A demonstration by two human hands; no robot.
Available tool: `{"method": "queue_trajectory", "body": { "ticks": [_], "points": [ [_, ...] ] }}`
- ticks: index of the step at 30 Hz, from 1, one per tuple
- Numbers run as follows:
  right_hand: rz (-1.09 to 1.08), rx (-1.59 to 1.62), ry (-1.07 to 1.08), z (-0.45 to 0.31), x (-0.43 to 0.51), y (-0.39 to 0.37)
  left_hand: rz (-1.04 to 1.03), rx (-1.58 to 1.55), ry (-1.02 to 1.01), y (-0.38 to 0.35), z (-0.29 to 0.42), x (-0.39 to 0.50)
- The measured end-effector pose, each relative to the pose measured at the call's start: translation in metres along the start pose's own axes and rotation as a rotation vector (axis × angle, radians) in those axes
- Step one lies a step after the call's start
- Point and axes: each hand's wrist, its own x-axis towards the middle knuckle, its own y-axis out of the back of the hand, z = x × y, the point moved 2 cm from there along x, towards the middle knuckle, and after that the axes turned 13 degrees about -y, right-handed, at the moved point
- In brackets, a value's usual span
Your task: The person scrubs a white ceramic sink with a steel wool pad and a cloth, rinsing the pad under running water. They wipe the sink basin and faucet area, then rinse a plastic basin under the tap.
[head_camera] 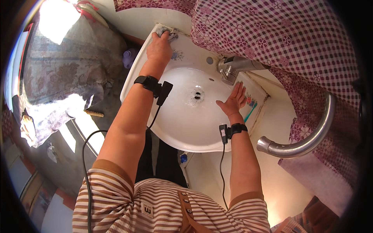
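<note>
My left hand (158,49) presses a wet grey cloth (171,34) onto the far left corner of a white ceramic washbasin (180,128). The fingers are closed over the rag and partly hide it. On the basin's right side, my right hand (234,100) lies flat with its thumb spread, holding nothing. A green toothbrush (251,113) rests on the rim just right of it, beside a printed flower decoration. Beyond the right fingertips stands a metal faucet (230,72). Suds surround the drain (197,95) in the bowl.
A purple checked, flowered cloth (256,32) hangs over the back and right. The curved metal spout (306,147) juts in at right. A purple bottle (128,59) and a patterned fabric cover (70,61) are to the left. Black cables (84,163) trail from both wrist straps.
</note>
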Motion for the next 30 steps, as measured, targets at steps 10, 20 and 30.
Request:
{"method": "queue_trajectory", "body": {
  "ticks": [10,20,30],
  "points": [
    [0.026,0.034,0.012,0.0,-0.001,-0.001,-0.307,-0.014,-0.331,-0.006,0.029,-0.026],
    [0.017,0.044,0.022,0.0,-0.001,0.001,-0.046,0.088,0.06,0.029,-0.036,-0.038],
    [0.027,-0.012,-0.014,-0.002,-0.001,0.0,-0.034,-0.084,-0.164,0.001,0.015,-0.052]
  ]
}}
